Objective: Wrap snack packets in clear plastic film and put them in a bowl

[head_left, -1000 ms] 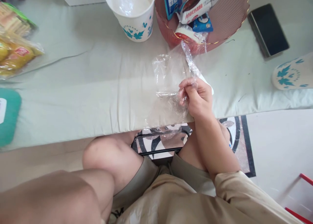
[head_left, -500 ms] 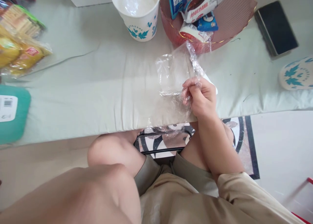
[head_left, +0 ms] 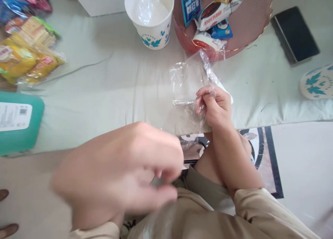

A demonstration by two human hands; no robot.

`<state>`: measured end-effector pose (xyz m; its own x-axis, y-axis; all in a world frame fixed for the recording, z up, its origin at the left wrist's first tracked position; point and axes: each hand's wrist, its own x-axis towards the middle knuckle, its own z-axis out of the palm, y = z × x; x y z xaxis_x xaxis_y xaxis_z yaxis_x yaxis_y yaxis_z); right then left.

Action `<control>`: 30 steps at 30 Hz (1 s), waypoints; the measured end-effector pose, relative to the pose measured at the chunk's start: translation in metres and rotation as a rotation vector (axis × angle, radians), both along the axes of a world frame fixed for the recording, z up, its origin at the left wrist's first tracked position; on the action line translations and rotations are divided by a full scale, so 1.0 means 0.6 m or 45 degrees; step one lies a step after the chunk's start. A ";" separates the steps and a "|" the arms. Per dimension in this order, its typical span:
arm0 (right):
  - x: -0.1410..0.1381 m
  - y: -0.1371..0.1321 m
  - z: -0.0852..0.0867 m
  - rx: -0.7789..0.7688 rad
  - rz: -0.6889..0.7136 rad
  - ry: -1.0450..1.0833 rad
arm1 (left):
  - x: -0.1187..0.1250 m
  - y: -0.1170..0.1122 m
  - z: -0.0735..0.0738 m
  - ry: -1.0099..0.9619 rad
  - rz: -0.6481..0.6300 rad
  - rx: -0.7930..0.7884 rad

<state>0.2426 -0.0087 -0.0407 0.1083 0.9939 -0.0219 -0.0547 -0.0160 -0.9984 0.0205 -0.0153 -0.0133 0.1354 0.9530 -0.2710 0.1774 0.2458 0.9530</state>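
Note:
My right hand point(head_left: 217, 105) is closed in a pinch on a clear plastic bag point(head_left: 186, 81) over the table's near edge. The crinkled bag spreads out to the left of my fingers, and its far corner reaches toward the pink bowl point(head_left: 251, 20). A white piece shows just behind my hand; what it is I cannot make out. My left hand point(head_left: 122, 166), large and smeared by motion, is in front of my body, close to the camera. Its fingers are bent, with a gap between thumb and forefinger and nothing visible in it.
Snack packets point(head_left: 220, 13) lie in the bowl. Left of it stands a paper cup point(head_left: 153, 35) with clear plastic inside. A phone point(head_left: 296, 34) and another paper cup point(head_left: 318, 81) are at right. Bagged snacks point(head_left: 33, 58) and a green container point(head_left: 36, 121) are at left.
My left arm was raised close to the camera with its hand out of sight; now the left hand has come down into view. My right hand keeps its hold on the plastic bag.

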 end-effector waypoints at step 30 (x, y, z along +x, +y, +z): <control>0.007 0.000 0.012 -0.074 0.126 0.043 | 0.051 0.108 0.020 -0.347 -0.104 -0.026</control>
<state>0.2468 -0.0085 -0.0337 0.0083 0.9966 -0.0818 -0.0836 -0.0809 -0.9932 0.0510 0.0492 -0.0015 0.2820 0.9307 -0.2330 -0.0645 0.2607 0.9633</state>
